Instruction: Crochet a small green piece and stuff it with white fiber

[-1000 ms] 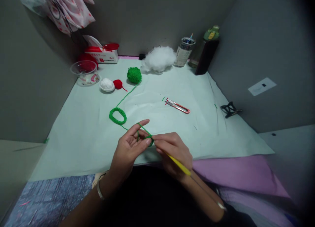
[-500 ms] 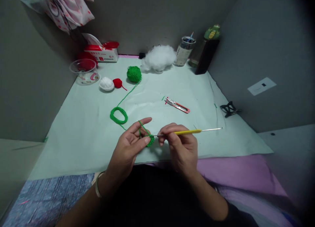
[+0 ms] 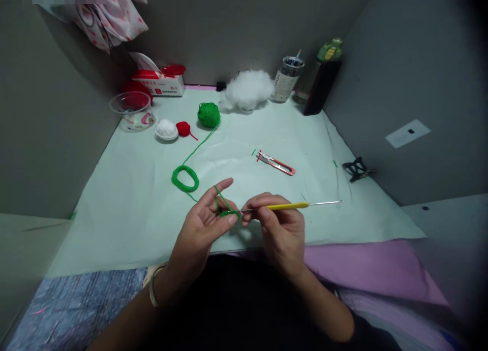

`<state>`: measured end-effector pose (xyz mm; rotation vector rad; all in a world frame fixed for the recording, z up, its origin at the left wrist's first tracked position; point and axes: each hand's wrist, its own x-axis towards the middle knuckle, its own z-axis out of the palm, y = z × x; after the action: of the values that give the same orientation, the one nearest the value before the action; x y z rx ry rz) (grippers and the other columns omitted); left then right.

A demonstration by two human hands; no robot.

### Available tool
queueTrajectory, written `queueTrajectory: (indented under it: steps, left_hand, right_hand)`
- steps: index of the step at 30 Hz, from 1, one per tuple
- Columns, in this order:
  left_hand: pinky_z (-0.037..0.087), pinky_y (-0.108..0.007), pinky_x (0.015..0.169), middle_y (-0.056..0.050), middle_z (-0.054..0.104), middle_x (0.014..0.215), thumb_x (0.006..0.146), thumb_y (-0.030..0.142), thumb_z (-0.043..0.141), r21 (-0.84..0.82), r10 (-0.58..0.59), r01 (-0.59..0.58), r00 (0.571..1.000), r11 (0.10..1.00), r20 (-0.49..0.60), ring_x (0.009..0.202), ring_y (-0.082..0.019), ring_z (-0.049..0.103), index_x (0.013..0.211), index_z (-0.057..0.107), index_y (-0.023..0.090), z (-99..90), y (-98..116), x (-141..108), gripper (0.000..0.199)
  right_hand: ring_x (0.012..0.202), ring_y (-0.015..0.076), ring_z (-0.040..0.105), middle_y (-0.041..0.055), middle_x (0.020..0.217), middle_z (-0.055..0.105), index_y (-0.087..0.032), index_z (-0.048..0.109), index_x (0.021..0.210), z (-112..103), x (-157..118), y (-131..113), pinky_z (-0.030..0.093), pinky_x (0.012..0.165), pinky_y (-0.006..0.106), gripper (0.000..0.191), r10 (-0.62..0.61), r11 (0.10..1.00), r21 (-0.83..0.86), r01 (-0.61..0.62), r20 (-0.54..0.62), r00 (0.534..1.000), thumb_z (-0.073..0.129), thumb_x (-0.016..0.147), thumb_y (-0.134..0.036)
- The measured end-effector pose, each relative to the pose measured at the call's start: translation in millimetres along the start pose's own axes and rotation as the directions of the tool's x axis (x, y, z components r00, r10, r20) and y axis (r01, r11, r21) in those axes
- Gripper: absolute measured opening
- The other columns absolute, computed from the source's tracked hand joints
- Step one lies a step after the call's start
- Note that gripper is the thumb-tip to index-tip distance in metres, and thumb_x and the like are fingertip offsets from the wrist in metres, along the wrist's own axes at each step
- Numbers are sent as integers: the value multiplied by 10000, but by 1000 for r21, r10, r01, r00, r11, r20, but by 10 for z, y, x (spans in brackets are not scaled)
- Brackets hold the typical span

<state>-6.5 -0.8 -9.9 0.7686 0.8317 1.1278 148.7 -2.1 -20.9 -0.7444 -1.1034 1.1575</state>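
My left hand [image 3: 202, 224] pinches a small green crochet piece [image 3: 230, 213] between thumb and fingers. Green yarn [image 3: 223, 194] runs over its raised index finger down to the piece. In my right hand [image 3: 280, 224] is a crochet hook [image 3: 287, 206] with a yellow handle and a metal tip at each end, gripped like a pen. Its left tip meets the green piece at my left fingertips; the exact stitch is too small to make out. The yarn leads back through a loose coil [image 3: 185, 179] to a green yarn ball [image 3: 209, 115].
Thread snips [image 3: 276, 163] lie beyond my right hand. White and red yarn balls [image 3: 166, 130], a clear tub [image 3: 133, 112] and a box [image 3: 163, 83] stand at left. White stuffing [image 3: 248, 91], a pen cup [image 3: 286, 80] and a bottle [image 3: 324, 82] line the back. A black claw clip [image 3: 356, 169] lies at right.
The green piece has tilted and now shows a narrower edge above my left thumb. My right hand and the hook have shifted very slightly left.
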Motion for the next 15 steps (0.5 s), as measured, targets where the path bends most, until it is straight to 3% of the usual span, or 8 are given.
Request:
queueTrajectory:
  steps: [6, 15]
  left_hand:
    - [494, -299, 912, 5, 682, 879, 842, 241, 814, -88, -54, 54, 999, 995, 1, 857, -146, 659, 1476, 549, 186, 28, 4, -7, 689]
    - [485, -288, 914, -31, 686, 908, 792, 179, 807, -268, -176, 206, 976, 941, 129, 896, -165, 646, 1503, 535, 157, 30, 20, -1, 761]
  right_hand:
    - [681, 148, 686, 19, 834, 726, -242, 783, 967, 17, -3, 18, 609, 638, 311, 108, 12, 1000, -19, -12, -33, 999, 728, 958, -335]
    - [674, 152, 691, 19, 816, 734, -237, 773, 954, -12, 15, 21, 615, 623, 297, 135, 94, 994, 53, -92, -33, 995, 730, 956, -365]
